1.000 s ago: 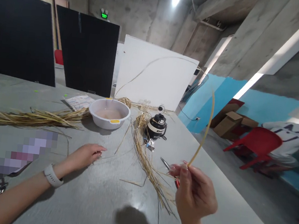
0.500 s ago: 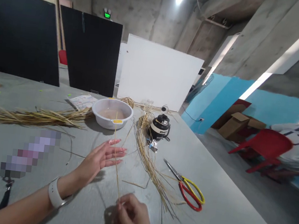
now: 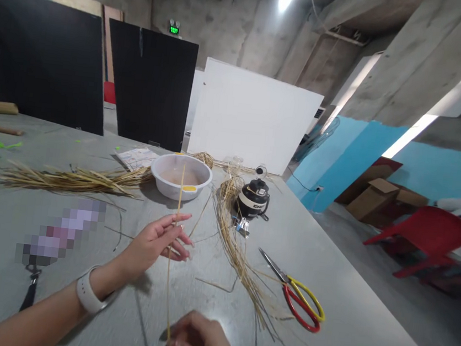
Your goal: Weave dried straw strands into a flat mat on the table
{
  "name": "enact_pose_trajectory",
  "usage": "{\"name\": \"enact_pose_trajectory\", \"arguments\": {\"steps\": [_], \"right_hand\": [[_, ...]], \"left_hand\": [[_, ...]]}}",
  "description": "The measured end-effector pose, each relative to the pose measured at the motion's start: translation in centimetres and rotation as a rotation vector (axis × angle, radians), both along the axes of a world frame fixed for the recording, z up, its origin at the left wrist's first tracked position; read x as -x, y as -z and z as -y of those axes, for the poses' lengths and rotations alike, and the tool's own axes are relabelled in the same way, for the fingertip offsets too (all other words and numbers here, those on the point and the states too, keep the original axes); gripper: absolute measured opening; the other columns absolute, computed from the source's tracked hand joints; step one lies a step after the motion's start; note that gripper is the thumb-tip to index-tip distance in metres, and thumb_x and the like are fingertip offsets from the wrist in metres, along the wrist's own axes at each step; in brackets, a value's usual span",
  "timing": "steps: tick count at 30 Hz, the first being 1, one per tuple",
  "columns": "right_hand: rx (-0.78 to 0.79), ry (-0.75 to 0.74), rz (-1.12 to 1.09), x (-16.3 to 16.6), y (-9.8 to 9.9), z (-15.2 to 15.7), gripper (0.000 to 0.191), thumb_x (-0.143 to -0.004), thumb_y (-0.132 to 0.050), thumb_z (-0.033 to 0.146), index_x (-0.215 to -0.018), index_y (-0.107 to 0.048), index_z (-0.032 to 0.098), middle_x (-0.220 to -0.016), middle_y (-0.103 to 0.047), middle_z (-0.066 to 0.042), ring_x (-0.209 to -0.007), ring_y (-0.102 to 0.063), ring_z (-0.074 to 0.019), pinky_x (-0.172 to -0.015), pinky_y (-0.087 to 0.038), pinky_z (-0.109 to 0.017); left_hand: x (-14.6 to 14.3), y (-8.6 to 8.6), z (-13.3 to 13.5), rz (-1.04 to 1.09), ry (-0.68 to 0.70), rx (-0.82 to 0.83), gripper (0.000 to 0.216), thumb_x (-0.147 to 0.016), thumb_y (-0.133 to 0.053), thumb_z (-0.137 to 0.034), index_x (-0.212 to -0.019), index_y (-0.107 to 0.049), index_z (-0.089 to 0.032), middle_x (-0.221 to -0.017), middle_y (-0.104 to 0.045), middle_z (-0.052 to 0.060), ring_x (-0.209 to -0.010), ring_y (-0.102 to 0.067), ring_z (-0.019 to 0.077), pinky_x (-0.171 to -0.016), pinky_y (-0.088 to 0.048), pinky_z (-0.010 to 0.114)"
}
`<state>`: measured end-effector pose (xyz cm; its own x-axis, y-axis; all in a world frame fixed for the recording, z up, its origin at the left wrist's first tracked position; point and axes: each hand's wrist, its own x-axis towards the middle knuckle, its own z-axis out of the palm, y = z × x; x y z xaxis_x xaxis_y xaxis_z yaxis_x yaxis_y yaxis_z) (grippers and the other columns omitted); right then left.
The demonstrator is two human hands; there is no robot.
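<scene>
The left hand [image 3: 155, 245], spread a moment ago, now pinches the strand [image 3: 168, 293], whose lower end the right hand [image 3: 201, 340] grips, apparently steadying it at two points.

The person's left forearm [image 3: 43, 313] stretched diagonally up from the lower left, its wrist [image 3: 107, 279] nearly straight; the bare left hand [image 3: 154, 245] had its thumb [image 3: 169, 237] across loosely spread fingers [image 3: 166, 222]. Low at the centre, the bare right hand [image 3: 203, 343], slightly blurred, curled into a pinch.
</scene>
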<state>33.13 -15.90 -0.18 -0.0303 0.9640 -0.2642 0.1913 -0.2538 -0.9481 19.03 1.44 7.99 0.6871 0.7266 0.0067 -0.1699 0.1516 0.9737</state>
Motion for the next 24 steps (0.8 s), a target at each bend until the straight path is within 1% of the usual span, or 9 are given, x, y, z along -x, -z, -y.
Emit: {"name": "enact_pose_trajectory", "arguments": {"steps": [2, 4, 8, 9, 11, 14, 17, 21, 24], "right_hand": [[-0.051, 0.089, -0.017, -1.8, -1.3, -1.0, 0.041, -0.078, -0.068, 0.058, -0.083, -0.066, 0.018, -0.069, -0.061, -0.001, -0.060, -0.054, -0.0127, -0.058, -0.041, -0.025], [-0.123, 0.210, 0.039, -4.6, -2.1, -2.6, 0.037, -0.078, -0.066, 0.055, -0.083, -0.065, 0.018, -0.073, -0.064, -0.003, -0.063, -0.059, -0.0154, -0.060, -0.045, -0.027], [-0.276, 0.560, 0.376, -12.1, -2.5, -6.2, 0.033, -0.077, -0.058, 0.051, -0.084, -0.067, 0.019, -0.080, -0.069, -0.007, -0.074, -0.064, -0.0228, -0.065, -0.048, -0.031], [-0.267, 0.632, 0.486, -13.9, -2.5, -7.0, 0.030, -0.077, -0.057, 0.046, -0.085, -0.068, 0.019, -0.082, -0.071, -0.007, -0.077, -0.065, -0.0241, -0.067, -0.049, -0.032], [-0.153, 0.733, 0.611, -16.7, -2.5, -8.2, 0.024, -0.078, -0.055, 0.038, -0.085, -0.069, 0.019, -0.084, -0.072, -0.008, -0.080, -0.067, -0.0247, -0.069, -0.048, -0.031], [-0.067, 0.771, 0.616, -19.0, -2.2, -9.4, 0.022, -0.080, -0.053, 0.030, -0.086, -0.070, 0.017, -0.086, -0.073, -0.010, -0.077, -0.068, -0.0228, -0.065, -0.046, -0.029], [-0.017, 0.762, 0.560, -19.6, -1.6, -10.3, 0.021, -0.083, -0.053, 0.028, -0.086, -0.070, 0.016, -0.080, -0.072, -0.008, -0.068, -0.066, -0.0184, -0.057, -0.043, -0.025], [0.047, 0.736, 0.479, -19.6, -1.1, -11.5, 0.028, -0.085, -0.056, 0.035, -0.068, -0.065, 0.015, -0.060, -0.064, -0.003, -0.053, -0.057, -0.0141, -0.048, -0.035, -0.023], [0.051, 0.700, 0.411, -19.2, -1.3, -11.9, 0.031, -0.081, -0.062, 0.039, -0.061, -0.063, 0.014, -0.051, -0.058, -0.001, -0.045, -0.047, -0.0109, -0.044, -0.030, -0.022]], "left_hand": [[0.1, 0.2, -0.3, -0.006, -0.015, 0.013, 0.077, -0.080, -0.073, -0.058, -0.140, -0.043, -0.019, -0.093, -0.072, 0.005, -0.075, -0.073, 0.0196, -0.069, -0.060, 0.032], [0.0, 0.9, -0.7, -0.025, -0.020, 0.018, 0.081, -0.080, -0.074, -0.057, -0.143, -0.040, -0.019, -0.097, -0.072, 0.007, -0.078, -0.074, 0.0206, -0.068, -0.060, 0.033], [-0.2, 2.4, -1.6, -0.073, 0.000, 0.027, 0.079, -0.082, -0.073, -0.053, -0.145, -0.039, -0.019, -0.101, -0.071, 0.009, -0.079, -0.073, 0.0205, -0.065, -0.059, 0.031], [-0.2, 2.7, -1.8, -0.084, 0.000, 0.038, 0.078, -0.081, -0.073, -0.052, -0.144, -0.040, -0.019, -0.098, -0.072, 0.008, -0.075, -0.073, 0.0191, -0.064, -0.058, 0.030], [-0.2, 3.1, -2.1, -0.098, -0.011, 0.060, 0.076, -0.081, -0.073, -0.053, -0.141, -0.044, -0.016, -0.085, -0.071, 0.004, -0.062, -0.068, 0.0151, -0.059, -0.056, 0.027], [0.1, 2.8, -2.2, -0.052, -0.075, 0.066, 0.076, -0.080, -0.072, -0.058, -0.136, -0.050, -0.013, -0.069, -0.066, -0.001, -0.049, -0.058, 0.0113, -0.051, -0.050, 0.024], [0.7, 1.5, -2.2, 0.072, -0.172, 0.078, 0.070, -0.079, -0.073, -0.060, -0.130, -0.058, -0.014, -0.066, -0.066, -0.002, -0.051, -0.058, 0.0113, -0.050, -0.048, 0.021], [1.3, -0.7, -2.2, 0.221, -0.224, 0.077, 0.053, -0.074, -0.080, -0.053, -0.109, -0.070, -0.014, -0.061, -0.062, -0.003, -0.049, -0.053, 0.0093, -0.046, -0.043, 0.018], [1.6, -1.8, -2.2, 0.232, -0.226, 0.072, 0.049, -0.072, -0.082, -0.050, -0.103, -0.072, -0.014, -0.058, -0.061, -0.003, -0.046, -0.049, 0.0084, -0.042, -0.039, 0.018]]}}
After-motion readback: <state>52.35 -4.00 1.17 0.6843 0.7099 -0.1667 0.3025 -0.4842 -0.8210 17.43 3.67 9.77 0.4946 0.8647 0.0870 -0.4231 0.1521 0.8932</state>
